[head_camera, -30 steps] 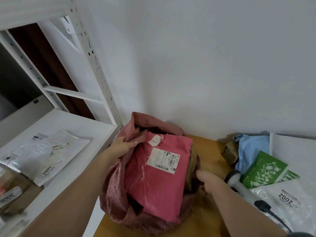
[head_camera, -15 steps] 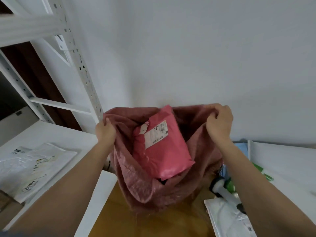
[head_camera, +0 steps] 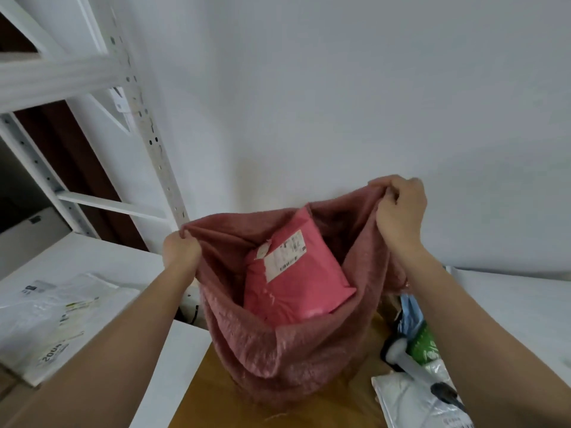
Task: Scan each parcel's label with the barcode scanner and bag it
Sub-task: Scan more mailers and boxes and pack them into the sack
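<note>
Both hands grip the red sack (head_camera: 278,350) rim: left hand (head_camera: 180,250) on its near-left edge, right hand (head_camera: 401,208) lifting its far-right edge. Pink parcel (head_camera: 296,273) sits inside the sack, label up.

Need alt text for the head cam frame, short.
Both hands hold a red woven sack open by its rim, left hand lower, right hand raised; a pink parcel with a white label sits inside. A barcode scanner lies on the table to the right among other parcels.

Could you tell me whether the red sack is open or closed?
Open: both hands, left hand and right hand, hold the red sack spread.
</note>
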Demonstrator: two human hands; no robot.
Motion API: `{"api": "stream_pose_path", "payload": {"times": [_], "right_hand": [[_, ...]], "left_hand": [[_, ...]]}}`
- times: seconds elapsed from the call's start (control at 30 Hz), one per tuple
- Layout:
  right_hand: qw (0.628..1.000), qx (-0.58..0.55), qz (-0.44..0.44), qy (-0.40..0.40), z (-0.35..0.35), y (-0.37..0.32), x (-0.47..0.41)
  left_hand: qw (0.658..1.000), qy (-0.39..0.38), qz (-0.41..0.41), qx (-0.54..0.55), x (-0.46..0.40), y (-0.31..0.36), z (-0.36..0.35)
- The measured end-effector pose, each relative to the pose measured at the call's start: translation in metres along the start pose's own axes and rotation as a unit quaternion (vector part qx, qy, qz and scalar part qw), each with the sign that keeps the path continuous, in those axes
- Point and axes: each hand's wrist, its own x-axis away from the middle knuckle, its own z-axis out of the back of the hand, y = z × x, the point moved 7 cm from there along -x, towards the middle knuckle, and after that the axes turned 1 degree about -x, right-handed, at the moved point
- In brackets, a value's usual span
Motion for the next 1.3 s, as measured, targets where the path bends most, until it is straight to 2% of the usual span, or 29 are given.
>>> {"api": "stream_pose_path", "payload": {"times": [0.03,0.07,0.17,0.2,0.3,0.33,0.4,0.43,0.47,0.57,0.6,0.63,0.67,0.7,0.77,0.8,0.87,0.93,0.97,1.03,1.1,1.13,1.17,1.2,1.23,1.3], "right_hand": [[0.999,-0.017,0.011,0.032,0.007,-0.007,-0.003],[0.999,-0.02,0.023,0.024,0.007,-0.011,-0.007],[0.991,-0.003,0.03,-0.131,-0.021,-0.013,-0.007],[0.99,-0.004,0.036,-0.137,-0.023,-0.017,-0.005],[0.997,-0.063,0.034,0.0,0.002,-0.026,-0.01],[0.997,-0.067,0.028,0.015,0.006,-0.024,-0.014],[0.998,-0.021,0.003,-0.063,-0.005,-0.013,-0.016],[0.994,-0.007,-0.015,-0.105,-0.012,-0.003,-0.015],[0.994,-0.004,-0.02,-0.107,-0.012,0.001,-0.014],[0.998,-0.037,-0.008,0.045,0.018,-0.006,-0.018],[0.996,-0.042,-0.006,0.075,0.024,-0.004,-0.019],[0.997,-0.032,-0.008,0.071,0.025,0.0,-0.021],[0.999,-0.001,-0.024,0.031,0.018,0.011,-0.022],[0.997,0.047,-0.04,-0.044,0.003,0.027,-0.02],[0.966,0.136,-0.082,-0.202,-0.025,0.069,-0.007],[0.948,0.164,-0.104,-0.252,-0.033,0.089,0.002],[0.921,0.211,-0.146,-0.293,-0.038,0.113,0.02],[0.887,0.323,-0.147,-0.296,-0.036,0.119,0.036],[0.874,0.382,-0.123,-0.275,-0.034,0.114,0.042],[0.887,0.402,-0.029,-0.226,-0.04,0.095,0.049],[0.911,0.335,0.06,-0.232,-0.057,0.08,0.054],[0.914,0.288,0.069,-0.278,-0.068,0.077,0.061],[0.909,0.233,0.033,-0.345,-0.08,0.081,0.07],[0.881,0.185,-0.034,-0.434,-0.091,0.088,0.086],[0.838,0.148,-0.099,-0.517,-0.099,0.094,0.106],[0.755,0.114,-0.169,-0.623,-0.107,0.103,0.14]], "left_hand": [[1.0,0.009,0.002,0.001,-0.002,0.0,0.003],[1.0,-0.004,-0.003,-0.011,-0.004,0.0,0.002],[0.996,-0.075,0.007,-0.05,-0.004,-0.006,-0.01],[0.996,-0.068,0.005,-0.053,-0.002,-0.005,-0.009],[1.0,0.005,-0.006,-0.026,-0.002,0.003,0.008],[1.0,0.008,-0.012,-0.021,-0.003,0.004,0.009],[0.999,-0.031,-0.006,-0.037,-0.002,0.003,0.004],[0.999,-0.029,0.004,-0.039,0.0,0.002,0.005],[0.999,-0.005,0.003,-0.034,0.0,0.003,0.009],[0.989,0.144,-0.032,0.031,0.006,0.017,0.04],[0.984,0.164,-0.048,0.054,0.007,0.02,0.045],[0.986,0.146,-0.054,0.052,0.004,0.02,0.043],[0.993,0.102,-0.049,0.024,-0.002,0.016,0.034],[0.999,0.035,-0.028,-0.021,-0.007,0.007,0.02],[0.988,-0.11,0.052,-0.098,-0.007,-0.021,-0.007],[0.978,-0.154,0.085,-0.114,-0.003,-0.033,-0.014],[0.972,-0.157,0.104,-0.142,0.0,-0.043,-0.016],[0.97,-0.135,0.072,-0.188,0.001,-0.041,-0.016],[0.968,-0.126,0.057,-0.21,0.002,-0.04,-0.018],[0.962,-0.108,0.034,-0.249,0.007,-0.04,-0.025],[0.948,-0.069,-0.032,-0.308,0.016,-0.031,-0.031],[0.936,-0.05,-0.107,-0.331,0.019,-0.021,-0.037],[0.914,-0.041,-0.196,-0.354,0.024,-0.01,-0.046],[0.886,-0.048,-0.273,-0.372,0.031,-0.001,-0.056],[0.861,-0.067,-0.327,-0.385,0.036,0.002,-0.067],[0.833,-0.101,-0.367,-0.401,0.041,0.004,-0.083]]}}
